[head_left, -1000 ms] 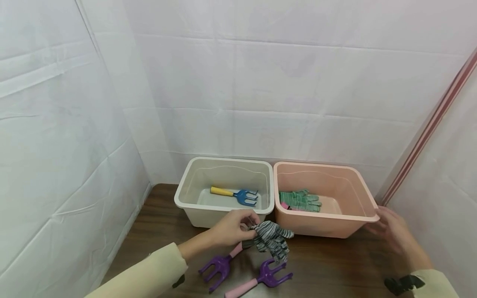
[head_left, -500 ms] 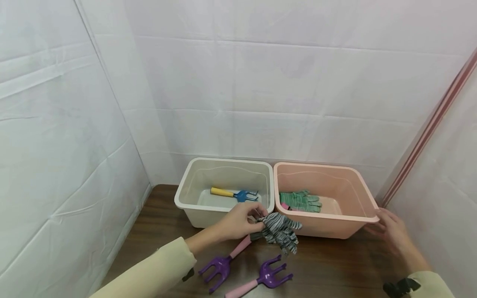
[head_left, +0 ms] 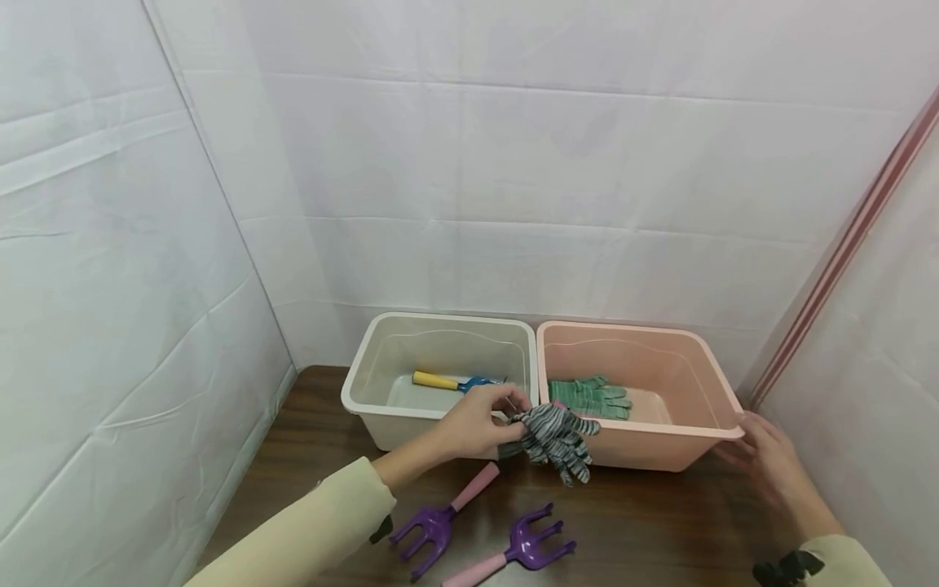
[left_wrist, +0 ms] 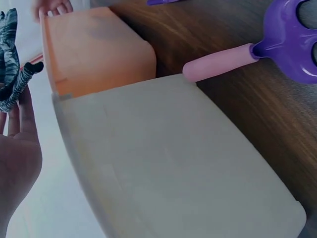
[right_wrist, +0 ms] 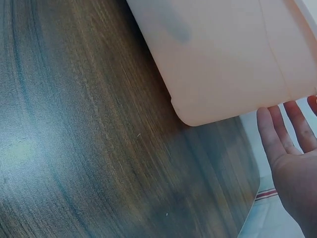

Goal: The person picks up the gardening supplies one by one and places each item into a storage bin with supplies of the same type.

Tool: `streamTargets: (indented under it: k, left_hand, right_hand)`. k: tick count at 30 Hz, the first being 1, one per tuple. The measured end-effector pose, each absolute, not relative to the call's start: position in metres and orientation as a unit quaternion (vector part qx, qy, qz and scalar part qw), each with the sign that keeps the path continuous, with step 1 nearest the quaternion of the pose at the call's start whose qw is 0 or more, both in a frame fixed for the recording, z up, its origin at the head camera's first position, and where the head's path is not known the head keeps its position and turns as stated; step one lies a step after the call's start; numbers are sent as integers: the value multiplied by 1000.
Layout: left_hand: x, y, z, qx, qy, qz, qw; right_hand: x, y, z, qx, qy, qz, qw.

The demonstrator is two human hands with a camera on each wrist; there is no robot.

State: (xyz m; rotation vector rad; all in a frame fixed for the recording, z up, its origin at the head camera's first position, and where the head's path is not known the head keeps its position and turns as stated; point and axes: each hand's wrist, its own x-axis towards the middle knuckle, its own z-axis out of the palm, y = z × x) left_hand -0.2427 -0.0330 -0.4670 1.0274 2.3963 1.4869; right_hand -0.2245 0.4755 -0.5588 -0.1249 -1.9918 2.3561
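Black-and-grey striped knit glove (head_left: 559,442) in hand, outside the peach rectangular plastic bin (head_left: 645,447)

From my remote seat, I judge the work roughly half done. Within the peach bin, a green striped knit glove (head_left: 587,398) lies toward the left end. Just left of that bin, an off-white rectangular plastic bin (head_left: 399,427) holds a yellow-handled blue hand fork (head_left: 440,381). Outside both: the black-and-grey glove, which the left hand (head_left: 480,420) pinches before the peach bin's left end, and two purple hand forks (head_left: 528,545) with pink handles, lying in front and to the left of the peach bin. The right hand (head_left: 766,452) rests fairly straight fingers against the peach bin's right end.
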Motion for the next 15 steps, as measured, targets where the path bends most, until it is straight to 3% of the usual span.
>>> streamTargets:
  k: [15]
  left_hand:
    - [-267, -9, -444, 357, 780, 513, 34]
  right_hand:
    - [-225, 477, -559, -36, -636, 770, 30]
